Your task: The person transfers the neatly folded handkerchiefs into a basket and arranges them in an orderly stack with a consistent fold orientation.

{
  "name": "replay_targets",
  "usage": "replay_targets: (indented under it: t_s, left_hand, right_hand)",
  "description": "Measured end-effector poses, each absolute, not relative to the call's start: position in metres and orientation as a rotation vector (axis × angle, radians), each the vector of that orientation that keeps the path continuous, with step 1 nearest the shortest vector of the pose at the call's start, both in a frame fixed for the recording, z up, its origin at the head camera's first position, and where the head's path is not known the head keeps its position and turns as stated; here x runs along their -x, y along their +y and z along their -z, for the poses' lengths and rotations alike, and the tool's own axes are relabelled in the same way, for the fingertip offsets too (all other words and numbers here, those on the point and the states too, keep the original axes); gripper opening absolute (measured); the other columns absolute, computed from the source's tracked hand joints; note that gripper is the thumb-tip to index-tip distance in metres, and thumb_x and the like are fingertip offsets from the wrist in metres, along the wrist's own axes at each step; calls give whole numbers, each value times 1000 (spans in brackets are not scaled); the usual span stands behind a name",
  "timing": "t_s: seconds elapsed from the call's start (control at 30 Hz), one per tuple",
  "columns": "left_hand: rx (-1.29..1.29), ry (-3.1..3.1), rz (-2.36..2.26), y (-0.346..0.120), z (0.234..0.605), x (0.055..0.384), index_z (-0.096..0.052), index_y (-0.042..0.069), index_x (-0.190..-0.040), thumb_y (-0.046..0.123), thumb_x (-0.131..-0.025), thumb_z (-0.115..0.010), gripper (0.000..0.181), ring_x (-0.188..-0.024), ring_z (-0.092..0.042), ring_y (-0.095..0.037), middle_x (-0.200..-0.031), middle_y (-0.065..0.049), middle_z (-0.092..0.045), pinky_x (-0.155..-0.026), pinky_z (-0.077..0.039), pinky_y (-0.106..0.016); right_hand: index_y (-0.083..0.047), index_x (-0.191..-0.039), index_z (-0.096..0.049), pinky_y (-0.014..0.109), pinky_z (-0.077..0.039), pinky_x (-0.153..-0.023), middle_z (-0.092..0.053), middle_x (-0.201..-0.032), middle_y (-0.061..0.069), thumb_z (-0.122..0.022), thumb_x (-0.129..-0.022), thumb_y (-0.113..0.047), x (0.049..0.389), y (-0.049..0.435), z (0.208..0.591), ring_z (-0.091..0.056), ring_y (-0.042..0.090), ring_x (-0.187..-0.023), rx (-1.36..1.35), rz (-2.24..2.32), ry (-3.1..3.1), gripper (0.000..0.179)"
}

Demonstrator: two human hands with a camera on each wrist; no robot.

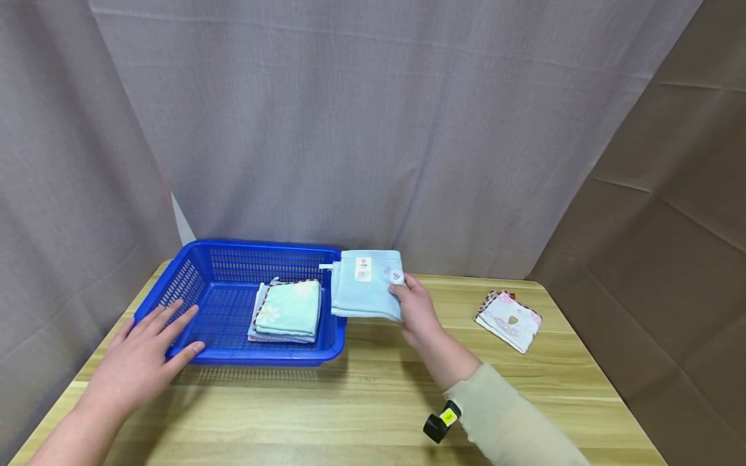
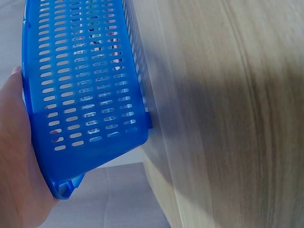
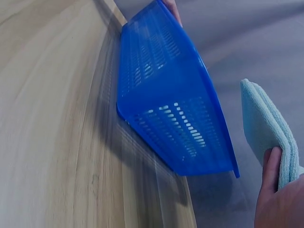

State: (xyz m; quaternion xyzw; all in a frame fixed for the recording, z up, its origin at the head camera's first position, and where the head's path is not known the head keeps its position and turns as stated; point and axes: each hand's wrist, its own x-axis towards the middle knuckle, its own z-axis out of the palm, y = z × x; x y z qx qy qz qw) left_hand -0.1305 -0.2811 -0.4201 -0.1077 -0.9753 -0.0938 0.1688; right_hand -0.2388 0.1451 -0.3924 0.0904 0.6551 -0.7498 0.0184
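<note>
My right hand (image 1: pixel 418 307) pinches a folded light blue towel (image 1: pixel 367 288) by its right edge, thumb on top and fingers beneath. A paper label and a small white loop show on the towel, which is held up beside the right end of a blue plastic basket (image 1: pixel 256 355). In the right wrist view the folded towel (image 3: pixel 268 121) appears edge-on, apart from the basket wall. My left hand (image 1: pixel 142 356) rests with spread fingers over the basket's left front corner. Inside the basket, toward its right side, lies a stack of folded towels (image 1: pixel 289 309), a pale green one with white flowers on top.
A folded white and pink towel (image 1: pixel 509 321) with a checked edge lies on the wooden table (image 1: pixel 373 414) at the right. Grey cloth (image 1: pixel 373 129) hangs behind the table, and a brown panel (image 1: pixel 670 259) stands along the right side.
</note>
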Motion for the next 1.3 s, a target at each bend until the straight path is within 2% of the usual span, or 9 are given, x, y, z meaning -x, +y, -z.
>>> replay_targets:
  t_s: [0.2,0.7,0.9,1.13,1.3]
  left_hand:
    - [310,-2768,264,-281,419,130,-43,18,-151,53,-96,-58,67,-133,-38,-51,-150,-21,-42,-113,-6,-69]
    - [309,-2769,263,-281,421,131,-43,17,-151,54,-96,-57,68,-134,-37,-52,-151,-21,-41,-111,-9,-70]
    - [314,-2750,266,-282,421,131,-46,17,-149,55,-96,-57,66,-133,-39,-51,-150,-20,-43,-110,-13,-70]
    - [311,-2760,262,-282,422,131,-45,17,-150,53,-95,-58,67,-134,-37,-51,-150,-21,-42,-111,-11,-70]
    - [311,-2756,258,-282,421,130,-45,17,-150,54,-95,-58,67,-133,-38,-51,-150,-21,-43,-111,-12,-70]
  right_hand:
    - [-8,-145,-48,24,-57,-68,-62,-128,18,-51,-98,-8,236,131,391,-69,13,-81,-250,2327,2006,46]
    - [-6,-141,-51,26,-57,-59,-69,-105,13,-51,-97,-7,232,96,388,-68,13,-70,-158,2349,1948,44]
    - [-10,-143,-49,30,-58,-58,-68,-106,14,-50,-99,-10,230,83,385,-68,15,-71,-141,2327,1893,44]
    - [-10,-143,-50,36,-60,-60,-67,-110,17,-49,-99,-8,230,68,385,-69,16,-72,-144,2321,1861,44]
    - [-9,-142,-51,34,-59,-61,-66,-112,18,-48,-99,-8,228,60,384,-69,17,-74,-137,2316,1857,43]
